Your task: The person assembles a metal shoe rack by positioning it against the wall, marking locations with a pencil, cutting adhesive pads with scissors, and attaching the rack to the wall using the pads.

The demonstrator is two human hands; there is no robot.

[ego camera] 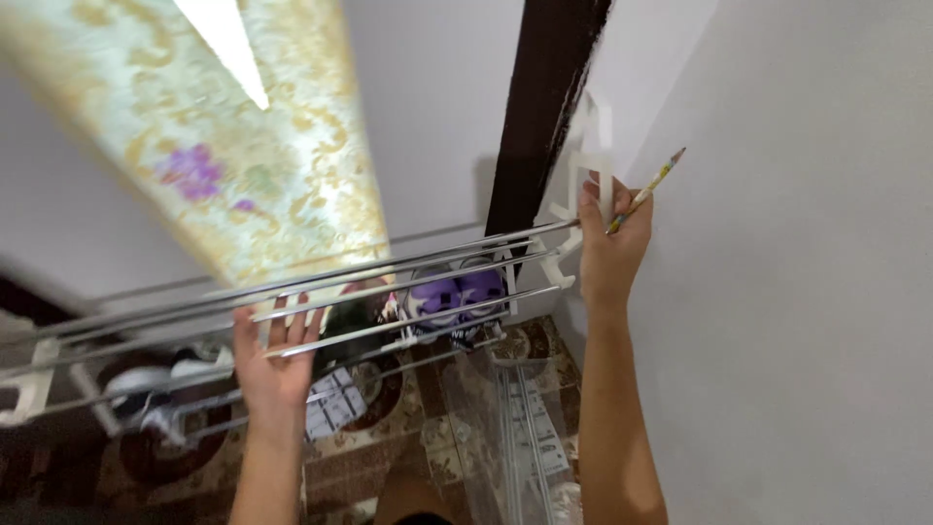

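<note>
Lower left to centre of frame: a metal drying rack (pixel 292 301) w/ several long chrome rods and white plastic end pieces is held up against a pale wall (pixel 807 321). It runs at a slant from the left edge up to centre right.

The left hand (pixel 275 358), lower centre-left, props the rods from beneath, palm up. Its grip is open and flat, fingers spread against the bars rather than wrapped round them.

Behind the rack, upper left, hangs a floral curtain (pixel 243 165) in cream, gold and purple. A dark door frame (pixel 544 107) stands top centre. Below, blurred through the rods, are purple items (pixel 457 292), patterned floor tiles (pixel 428 428), a printed sheet (pixel 333 403) and a clear plastic bag (pixel 525 437) w/ long parts inside.

Right of centre, the right hand (pixel 612 248) presses the white wall bracket (pixel 583 194) against the wall, approx. where the rack's end meets it. Its grip is closed around a pencil (pixel 646 192), tip pointing to the upper right, fingers also touching the bracket.

Judging by the pose, the step in hand looks like positioning the rack and marking its fixing points. A next move would call for keeping the rack level on the left while bringing the pencil tip to the bracket's holes, which are not clearly visible here.
</note>
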